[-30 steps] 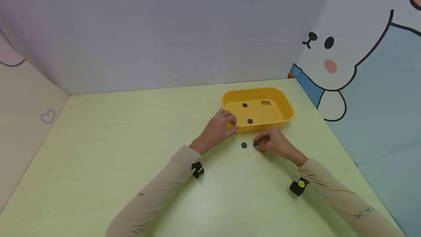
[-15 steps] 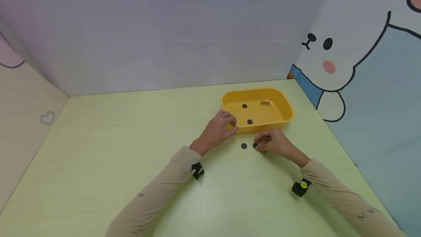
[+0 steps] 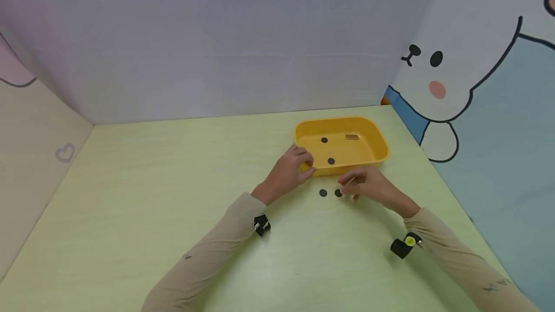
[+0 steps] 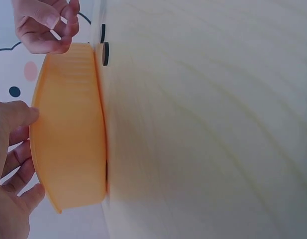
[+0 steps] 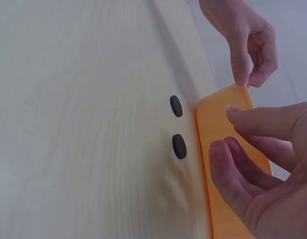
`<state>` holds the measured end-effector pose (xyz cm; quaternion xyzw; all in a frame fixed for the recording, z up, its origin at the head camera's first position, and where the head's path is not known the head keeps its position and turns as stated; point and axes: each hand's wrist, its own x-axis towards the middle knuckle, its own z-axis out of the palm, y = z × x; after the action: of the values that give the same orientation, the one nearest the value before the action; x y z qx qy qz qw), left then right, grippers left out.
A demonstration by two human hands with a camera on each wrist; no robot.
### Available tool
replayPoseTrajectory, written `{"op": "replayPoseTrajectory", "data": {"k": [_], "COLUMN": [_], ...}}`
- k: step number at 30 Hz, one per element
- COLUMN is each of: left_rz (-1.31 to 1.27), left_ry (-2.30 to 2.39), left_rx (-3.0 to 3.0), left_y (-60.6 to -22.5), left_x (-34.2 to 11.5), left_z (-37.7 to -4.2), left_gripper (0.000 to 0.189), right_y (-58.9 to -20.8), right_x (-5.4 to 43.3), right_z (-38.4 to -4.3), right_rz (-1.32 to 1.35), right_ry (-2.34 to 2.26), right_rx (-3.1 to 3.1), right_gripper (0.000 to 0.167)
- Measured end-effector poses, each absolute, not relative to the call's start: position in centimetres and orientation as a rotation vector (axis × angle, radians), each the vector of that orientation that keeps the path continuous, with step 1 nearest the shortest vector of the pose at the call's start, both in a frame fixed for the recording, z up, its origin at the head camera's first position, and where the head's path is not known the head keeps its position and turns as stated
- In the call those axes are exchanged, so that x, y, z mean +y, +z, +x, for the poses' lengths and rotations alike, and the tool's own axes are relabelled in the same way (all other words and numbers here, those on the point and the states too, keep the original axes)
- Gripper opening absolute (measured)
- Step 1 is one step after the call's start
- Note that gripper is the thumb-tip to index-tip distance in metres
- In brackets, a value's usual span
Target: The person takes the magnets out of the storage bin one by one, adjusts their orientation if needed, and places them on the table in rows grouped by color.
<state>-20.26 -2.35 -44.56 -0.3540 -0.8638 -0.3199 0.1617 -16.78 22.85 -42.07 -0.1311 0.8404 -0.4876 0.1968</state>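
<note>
My left hand [image 3: 286, 171] grips the near left corner of a yellow plastic tray [image 3: 349, 152], thumb and fingers on its rim. In the left wrist view, that hand [image 4: 14, 159] meets the rim of the tray [image 4: 68, 134]. Two small dark round discs lie flat on the table before the tray: a left disc [image 3: 323, 193] and a right disc [image 3: 338, 193]. Just right of the latter hovers my right hand [image 3: 370, 187]. Seen from the right wrist, its bent fingers [image 5: 225, 159] stand apart with nothing between them, clear of both discs.
Inside the tray lie two more dark discs, one farther back [image 3: 324, 140] and one nearer [image 3: 331, 161], plus a small brown rectangular piece [image 3: 352, 136]. A pale wall [image 3: 217, 61] rises behind the table, and a cartoon-printed wall [image 3: 498, 158] stands at the right.
My right hand has let go of the right disc and drawn back slightly to the right, leaving it on the table. The left hand keeps its place on the tray.
</note>
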Motion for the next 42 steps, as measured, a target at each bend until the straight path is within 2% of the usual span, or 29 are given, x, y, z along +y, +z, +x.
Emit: {"op": "replayPoseTrajectory", "data": {"k": [8, 28, 37, 42], "left_rz": [-1.017, -1.014, -1.024, -1.020], "left_ry": [-0.912, -0.907, -0.920, -0.915], "left_rx": [-2.464, -2.458, -2.458, -2.457], "left_y": [-44.6, -44.3, -44.3, -44.2], "left_x": [-2.3, -2.2, -2.1, -2.2], "left_z": [-20.3, -20.2, -20.2, -20.2], "left_gripper": [0.012, 0.011, 0.011, 0.011], "right_y": [-40.6, -38.8, -38.1, -37.9], "right_x": [23.5, 25.3, 25.2, 25.0], "right_z": [-17.1, -19.3, -20.4, -21.3], "right_rz": [-0.318, -0.219, -0.186, -0.204], "right_ry": [-1.414, -1.585, -1.599, -1.592], "right_rx": [2.326, 2.211, 2.207, 2.232], "right_gripper": [0.030, 0.046, 0.042, 0.035]}}
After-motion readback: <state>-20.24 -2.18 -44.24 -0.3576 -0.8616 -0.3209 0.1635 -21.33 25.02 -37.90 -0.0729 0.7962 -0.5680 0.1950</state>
